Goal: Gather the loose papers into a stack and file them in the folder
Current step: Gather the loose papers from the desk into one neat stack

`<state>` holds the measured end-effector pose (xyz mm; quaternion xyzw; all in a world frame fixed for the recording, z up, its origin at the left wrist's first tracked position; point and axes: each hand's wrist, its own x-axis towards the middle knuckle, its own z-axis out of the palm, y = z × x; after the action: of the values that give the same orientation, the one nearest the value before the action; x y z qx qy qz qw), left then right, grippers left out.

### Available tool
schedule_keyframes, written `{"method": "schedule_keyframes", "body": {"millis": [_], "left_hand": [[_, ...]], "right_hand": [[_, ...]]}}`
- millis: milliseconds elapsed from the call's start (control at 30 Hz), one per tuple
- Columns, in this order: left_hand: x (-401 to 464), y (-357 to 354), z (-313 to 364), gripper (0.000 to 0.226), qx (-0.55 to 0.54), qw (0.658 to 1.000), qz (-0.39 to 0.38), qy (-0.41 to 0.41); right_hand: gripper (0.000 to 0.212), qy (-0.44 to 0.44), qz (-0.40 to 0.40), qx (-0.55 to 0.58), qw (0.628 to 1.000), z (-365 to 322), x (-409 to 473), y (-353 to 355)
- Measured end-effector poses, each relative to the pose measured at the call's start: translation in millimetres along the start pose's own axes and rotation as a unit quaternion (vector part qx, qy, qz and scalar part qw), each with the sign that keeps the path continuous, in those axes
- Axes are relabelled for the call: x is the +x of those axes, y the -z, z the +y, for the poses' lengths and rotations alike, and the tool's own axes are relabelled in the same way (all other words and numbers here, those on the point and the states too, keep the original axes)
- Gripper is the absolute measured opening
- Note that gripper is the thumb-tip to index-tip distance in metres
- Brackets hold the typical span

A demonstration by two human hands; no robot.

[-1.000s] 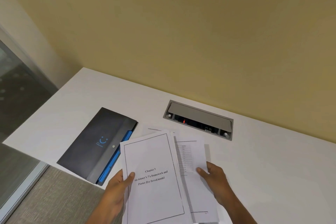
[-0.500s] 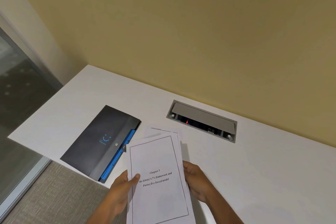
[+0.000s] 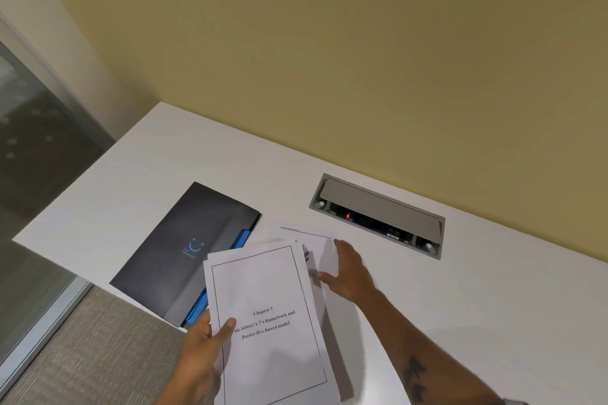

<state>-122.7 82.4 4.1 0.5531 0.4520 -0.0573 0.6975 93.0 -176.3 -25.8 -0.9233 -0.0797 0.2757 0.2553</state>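
My left hand (image 3: pixel 200 347) grips a stack of white papers (image 3: pixel 268 322) by its left edge, thumb on the top sheet titled "Chapter 3". The stack is lifted and tilted above the table's front edge. One more loose sheet (image 3: pixel 309 242) lies flat on the white table (image 3: pixel 493 289) just behind the stack. My right hand (image 3: pixel 350 268) rests on that sheet's right edge, fingers spread, thumb on the paper. A dark grey folder (image 3: pixel 187 250) with a blue smiley mark and blue inner tabs lies closed to the left of the papers.
A grey cable box (image 3: pixel 378 215) with a red light is sunk into the table near the yellow wall. The table's left corner ends beside a glass panel (image 3: pixel 29 207), with grey carpet (image 3: pixel 82 348) below.
My right hand left the stack's right side and moved forward to the loose sheet behind it. My left hand kept hold of the stack, which shifted slightly left.
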Motion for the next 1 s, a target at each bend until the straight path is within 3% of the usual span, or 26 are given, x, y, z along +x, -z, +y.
{"method": "schedule_keyframes", "body": {"millis": [200, 400, 600, 733, 833, 900, 1000], "left_hand": [[5.3, 12.4, 1.0, 0.034, -0.033, 0.999, 0.004, -0.011], [13.5, 18.6, -0.1, 0.039, -0.013, 1.000, 0.000, -0.004], [12.1, 8.3, 5.4, 0.037, 0.003, 1.000, -0.009, -0.012], [10.0, 5.2, 7.1, 0.034, 0.010, 1.000, -0.005, -0.010], [10.0, 3.3, 8.4, 0.036, 0.018, 1.000, -0.014, -0.012], [8.7, 0.1, 9.7, 0.038, 0.019, 1.000, -0.020, -0.008], [5.1, -8.4, 14.8, 0.038, 0.037, 0.998, -0.043, -0.007]], "right_hand": [[0.138, 0.038, -0.053, -0.206, 0.976, 17.9, 32.6, -15.7], [0.129, 0.051, -0.016, -0.216, 0.975, 17.3, 21.4, -26.0], [0.091, 0.049, 0.056, -0.106, 0.992, 5.7, -6.7, -33.7], [0.056, -0.058, 0.027, 0.149, 0.987, 7.0, -18.2, -32.7], [0.023, -0.081, 0.041, 0.220, 0.971, 17.8, -31.1, -30.7], [0.016, -0.094, 0.040, 0.281, 0.954, 24.9, -44.1, -25.5], [0.031, -0.121, 0.009, 0.368, 0.922, 32.6, -66.0, -10.4]]}}
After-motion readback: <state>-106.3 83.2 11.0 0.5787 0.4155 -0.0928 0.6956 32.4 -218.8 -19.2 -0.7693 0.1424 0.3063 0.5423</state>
